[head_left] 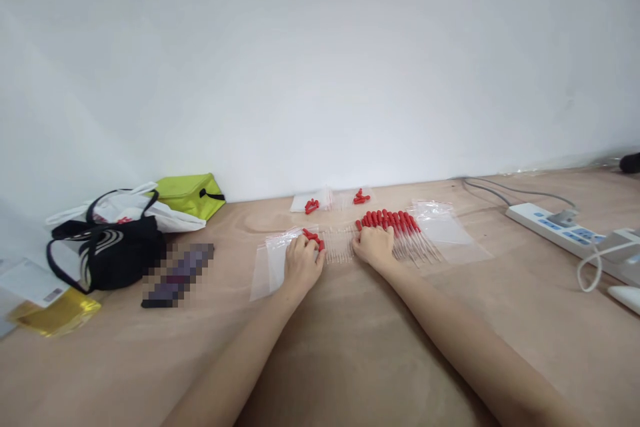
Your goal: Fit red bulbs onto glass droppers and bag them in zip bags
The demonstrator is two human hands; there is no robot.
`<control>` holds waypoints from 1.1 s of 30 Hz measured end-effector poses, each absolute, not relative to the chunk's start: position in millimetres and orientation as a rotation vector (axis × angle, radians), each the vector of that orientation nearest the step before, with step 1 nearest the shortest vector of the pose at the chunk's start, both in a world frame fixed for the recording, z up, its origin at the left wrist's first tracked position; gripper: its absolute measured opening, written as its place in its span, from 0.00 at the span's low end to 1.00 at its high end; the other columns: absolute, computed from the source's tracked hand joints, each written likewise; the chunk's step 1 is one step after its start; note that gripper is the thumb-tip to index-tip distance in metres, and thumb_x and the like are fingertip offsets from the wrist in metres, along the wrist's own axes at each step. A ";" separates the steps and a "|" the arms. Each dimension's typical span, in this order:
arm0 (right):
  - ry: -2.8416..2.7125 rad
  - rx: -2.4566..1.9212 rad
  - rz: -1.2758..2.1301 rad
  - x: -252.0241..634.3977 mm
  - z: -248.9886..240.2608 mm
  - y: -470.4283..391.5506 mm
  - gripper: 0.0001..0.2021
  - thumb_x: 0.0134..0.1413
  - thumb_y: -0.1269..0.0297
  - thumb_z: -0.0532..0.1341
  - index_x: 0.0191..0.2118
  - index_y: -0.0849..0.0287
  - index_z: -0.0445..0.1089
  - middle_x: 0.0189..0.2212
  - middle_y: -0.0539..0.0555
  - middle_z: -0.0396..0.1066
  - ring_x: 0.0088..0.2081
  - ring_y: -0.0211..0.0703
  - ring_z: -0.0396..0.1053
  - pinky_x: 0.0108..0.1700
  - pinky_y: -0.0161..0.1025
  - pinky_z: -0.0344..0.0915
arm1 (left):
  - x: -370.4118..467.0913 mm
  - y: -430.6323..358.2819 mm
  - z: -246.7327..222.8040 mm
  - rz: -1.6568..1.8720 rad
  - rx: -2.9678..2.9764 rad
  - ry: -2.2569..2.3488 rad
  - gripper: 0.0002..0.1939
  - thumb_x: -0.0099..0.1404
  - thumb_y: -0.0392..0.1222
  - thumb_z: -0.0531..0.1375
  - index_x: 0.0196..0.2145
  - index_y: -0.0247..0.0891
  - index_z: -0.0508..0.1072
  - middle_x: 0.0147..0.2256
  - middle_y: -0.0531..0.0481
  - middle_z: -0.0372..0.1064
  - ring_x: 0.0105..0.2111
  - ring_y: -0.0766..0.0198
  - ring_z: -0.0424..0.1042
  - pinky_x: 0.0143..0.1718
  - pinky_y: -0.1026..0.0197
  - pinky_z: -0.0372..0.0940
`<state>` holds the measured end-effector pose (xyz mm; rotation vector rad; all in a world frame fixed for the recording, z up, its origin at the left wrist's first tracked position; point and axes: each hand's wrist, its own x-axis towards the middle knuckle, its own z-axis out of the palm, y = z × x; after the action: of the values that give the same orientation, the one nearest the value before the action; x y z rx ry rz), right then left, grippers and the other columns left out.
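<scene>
A plain, pale wall (320, 67) rises behind a light brown, wood-toned surface (320, 347). At the far left lies a yellow packet with a white label (55, 313), then a black fabric bag with curved white stripes (120, 253), in front of a white plastic bag (180, 221) and a lime-green, box-shaped bag (185, 193). A dark purplish item, blurred by pixels (180, 277), lies just right of the black bag.

Next come flat, clear plastic zip bags (260, 273), partly under the left hand (303, 261). Its fingers are bent down at small, glossy red pieces (313, 237); I cannot tell whether the grip pinches one. Farther back, two small groups of red pieces lie on clear bags near the wall.

Thin, pale sticks (337, 245) lie in a row between the hands. The right hand (374, 245) is curled over the row's right end, its grip hidden from above, so what it pinches cannot be told. Beside it, red-headed pale sticks (417, 240) fan out, heads toward the wall, and overlap more clear bags (450, 233).

At far right lies a long, white power strip with blue sockets (545, 220), carrying a grey plug (564, 217).
</scene>
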<state>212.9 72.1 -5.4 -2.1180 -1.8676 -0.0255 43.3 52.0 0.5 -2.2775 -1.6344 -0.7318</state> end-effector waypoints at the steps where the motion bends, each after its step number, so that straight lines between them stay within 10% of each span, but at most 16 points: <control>1: -1.871 -2.126 -0.023 212.1 -5.6 73.7 0.13 0.48 0.64 0.52 0.29 0.64 0.72 0.30 0.63 0.72 0.34 0.49 0.67 0.41 0.46 0.46 | 45.1 57.2 0.1 -0.700 -2.250 -1.662 0.05 0.54 0.40 0.59 0.24 0.36 0.70 0.29 0.46 0.62 0.33 0.55 0.64 0.35 0.55 0.60; 33: -2.107 -1.545 0.316 260.6 -18.7 -16.7 0.05 0.49 0.63 0.58 0.27 0.57 0.66 0.28 0.50 0.67 0.35 0.41 0.63 0.38 0.39 0.51 | 46.0 -8.8 -7.3 -1.040 -2.917 -1.741 0.01 0.56 0.36 0.57 0.27 0.37 0.68 0.28 0.52 0.65 0.28 0.64 0.65 0.30 0.63 0.60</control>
<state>260.6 -16.7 -18.7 -1.5450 -2.1065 0.3164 46.0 -8.8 -7.3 -2.9174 -1.7406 -1.0398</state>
